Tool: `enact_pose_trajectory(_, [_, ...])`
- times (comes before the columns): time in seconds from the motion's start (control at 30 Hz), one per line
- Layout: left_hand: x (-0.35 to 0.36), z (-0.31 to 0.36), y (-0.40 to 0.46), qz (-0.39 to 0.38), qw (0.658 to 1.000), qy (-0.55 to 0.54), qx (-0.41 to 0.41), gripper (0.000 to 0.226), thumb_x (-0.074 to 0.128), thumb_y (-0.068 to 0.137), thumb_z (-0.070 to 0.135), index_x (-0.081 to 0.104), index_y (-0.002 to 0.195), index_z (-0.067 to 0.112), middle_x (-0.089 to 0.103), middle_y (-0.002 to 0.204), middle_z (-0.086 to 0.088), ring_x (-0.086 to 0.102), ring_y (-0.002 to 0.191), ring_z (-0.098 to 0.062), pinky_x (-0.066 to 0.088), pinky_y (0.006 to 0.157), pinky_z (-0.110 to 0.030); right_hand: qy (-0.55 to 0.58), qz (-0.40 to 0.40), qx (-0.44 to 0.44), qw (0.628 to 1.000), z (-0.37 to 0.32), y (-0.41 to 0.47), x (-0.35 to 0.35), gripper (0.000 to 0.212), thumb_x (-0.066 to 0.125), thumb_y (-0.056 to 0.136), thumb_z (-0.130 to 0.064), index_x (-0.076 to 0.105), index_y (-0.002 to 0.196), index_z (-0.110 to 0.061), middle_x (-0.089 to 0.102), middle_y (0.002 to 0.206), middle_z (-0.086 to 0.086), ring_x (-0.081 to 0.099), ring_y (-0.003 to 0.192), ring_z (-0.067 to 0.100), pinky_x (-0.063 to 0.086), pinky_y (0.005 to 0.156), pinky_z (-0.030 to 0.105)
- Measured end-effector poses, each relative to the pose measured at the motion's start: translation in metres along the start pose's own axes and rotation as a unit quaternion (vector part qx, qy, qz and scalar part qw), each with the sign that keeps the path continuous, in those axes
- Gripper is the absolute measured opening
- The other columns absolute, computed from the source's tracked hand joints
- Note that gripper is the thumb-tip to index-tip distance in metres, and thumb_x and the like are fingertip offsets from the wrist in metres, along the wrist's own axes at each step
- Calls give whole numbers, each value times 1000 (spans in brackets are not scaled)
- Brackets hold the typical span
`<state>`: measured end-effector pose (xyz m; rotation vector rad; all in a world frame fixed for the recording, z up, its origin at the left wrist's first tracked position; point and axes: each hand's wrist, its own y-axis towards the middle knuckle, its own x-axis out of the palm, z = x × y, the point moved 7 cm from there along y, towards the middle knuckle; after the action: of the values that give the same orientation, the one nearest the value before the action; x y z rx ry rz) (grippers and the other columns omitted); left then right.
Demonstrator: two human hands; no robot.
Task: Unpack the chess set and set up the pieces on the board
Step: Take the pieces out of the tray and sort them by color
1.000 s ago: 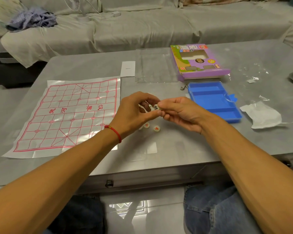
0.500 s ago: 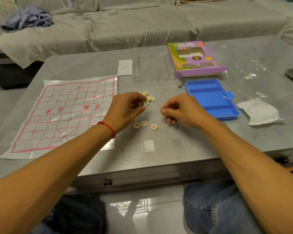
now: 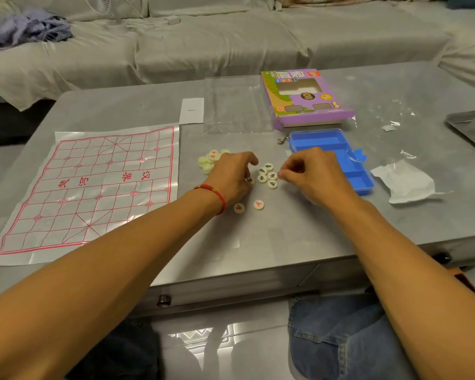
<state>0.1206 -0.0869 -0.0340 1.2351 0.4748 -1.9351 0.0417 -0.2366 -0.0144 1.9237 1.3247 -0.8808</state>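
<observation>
The paper board (image 3: 93, 187), white with a red grid, lies flat on the left of the grey table. Round white chess pieces lie loose right of it: a pile (image 3: 207, 160), a cluster with black characters (image 3: 268, 175), and two red-marked pieces (image 3: 239, 207) nearer me. My left hand (image 3: 231, 174) hovers between pile and cluster, fingers curled down, pinching one black-marked piece (image 3: 248, 180) against the table. My right hand (image 3: 313, 174) has thumb and forefinger pinched on a small pale piece at the cluster's right edge.
An empty blue plastic tray (image 3: 332, 141) sits just behind my right hand, with the purple game box (image 3: 305, 97) beyond it. A clear plastic bag (image 3: 233, 105), a white card (image 3: 192, 111) and a crumpled white wrapper (image 3: 403, 182) lie around. A sofa runs behind the table.
Both hands came apart and dropped from mid-air to the table. The cluster of black-marked pieces now lies between them.
</observation>
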Motion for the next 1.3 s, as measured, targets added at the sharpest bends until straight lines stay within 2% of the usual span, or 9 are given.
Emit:
enact_pose_trajectory(0.23, [-5,-2,3,-3,997,-65,-32,55,72,80,4,54,130,19,64,110,-4,65,89,-14,54,83,-25,-3,0,-24,1000,-8,-1,9,11,73,88,-32,76,94,-23,70,85,-5,61,85,10,53,74,30])
enact_pose_trajectory(0.4, [-40,-27,-29,35,999,5,-8,28,64,88,4,69,112,18,67,103,-1,60,87,-13,48,79,-19,-25,-48,-88,995,-31,-5,23,12,67,92,-27,76,100,-24,69,95,-6,59,82,9,52,77,30])
enact_pose_trajectory(0.53, [-54,-59,-55,32,997,51,-53,26,62,89,2,72,107,17,67,105,-6,57,87,-15,48,79,-23,-75,-86,-171,979,-59,-9,48,26,54,99,-21,70,119,-26,59,112,-1,53,106,18,47,88,38])
enact_pose_trajectory(0.67, [-58,-72,-65,46,994,66,-75,33,57,88,-4,70,110,16,67,105,-8,58,90,-19,53,85,-31,-159,-115,-263,945,-89,-18,80,44,48,100,-21,51,141,-36,47,131,-1,40,121,20,38,93,37])
enact_pose_trajectory(0.77, [-58,-75,-65,60,992,74,-85,33,58,87,-3,70,112,16,66,106,-8,59,92,-21,52,84,-31,-206,-118,-296,925,-100,-22,93,49,47,100,-22,44,144,-42,39,144,1,33,132,24,32,98,41])
enact_pose_trajectory(0.93, [-52,-73,-59,59,992,82,-80,32,58,89,3,67,116,16,63,108,-8,56,95,-22,50,85,-30,-253,-103,-291,917,-99,-19,90,45,48,100,-26,48,138,-48,36,146,-1,28,132,24,27,100,44])
enact_pose_trajectory(1.1, [-44,-63,-43,45,992,108,-49,27,56,95,23,66,120,21,58,112,-7,53,101,-24,49,83,-31,-275,-65,-198,938,-62,1,53,27,54,97,-30,70,117,-39,48,123,-5,36,119,22,29,92,41])
enact_pose_trajectory(1.2, [-41,-57,-37,51,989,133,-36,31,54,95,32,65,123,25,56,110,-7,50,99,-24,50,80,-34,-257,-39,-158,953,-44,7,39,24,55,97,-30,74,110,-36,52,113,-7,40,114,20,31,89,39])
enact_pose_trajectory(1.3, [-39,-55,-35,59,985,157,-34,33,53,95,37,64,124,26,54,109,-7,48,98,-24,50,78,-34,-199,-30,-158,967,-49,9,41,29,52,97,-24,71,116,-32,54,115,-4,42,113,21,33,90,40])
